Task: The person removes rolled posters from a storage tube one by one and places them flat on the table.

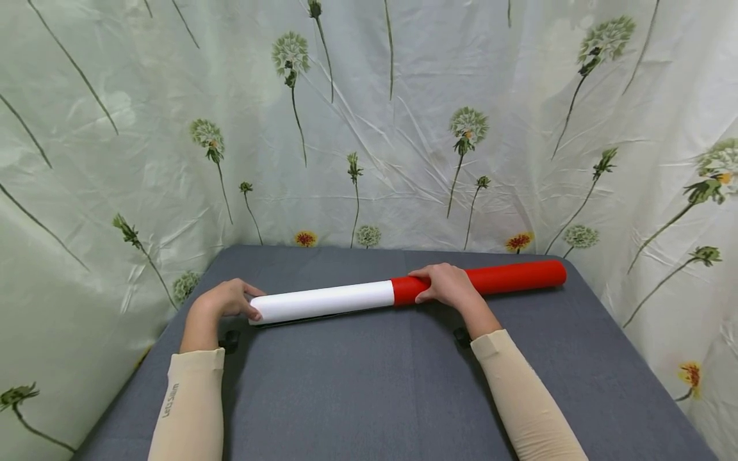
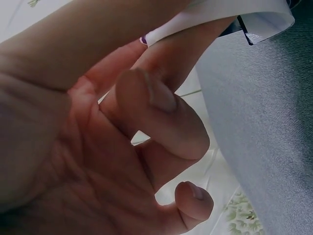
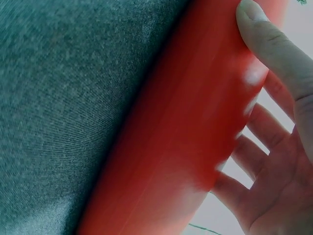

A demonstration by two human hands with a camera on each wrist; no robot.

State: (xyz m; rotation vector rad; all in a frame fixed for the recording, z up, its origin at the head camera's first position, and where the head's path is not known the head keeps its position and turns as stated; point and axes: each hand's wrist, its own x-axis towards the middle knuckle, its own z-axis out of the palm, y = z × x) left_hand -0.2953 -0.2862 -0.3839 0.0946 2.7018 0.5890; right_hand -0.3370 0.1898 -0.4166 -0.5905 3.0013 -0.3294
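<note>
- While your left hand (image 1: 227, 298) pinched the left end of the white roll (image 1: 325, 303), its lower fingers hung free of the sheet.
- Your right hand (image 1: 446, 284) spanned the red roll (image 1: 516, 276), thumb and fingers bent round it.
- Both rolls lay in one slightly slanted line across the rear of the bench (image 1: 346, 384), meeting just left of your right hand.
- Your left palm filled much of its wrist view, so how white joined red was hard to tell.
- You seemed to be steadying the pair; the next move probably called for a firm right hold and light, even left pressure.
</note>
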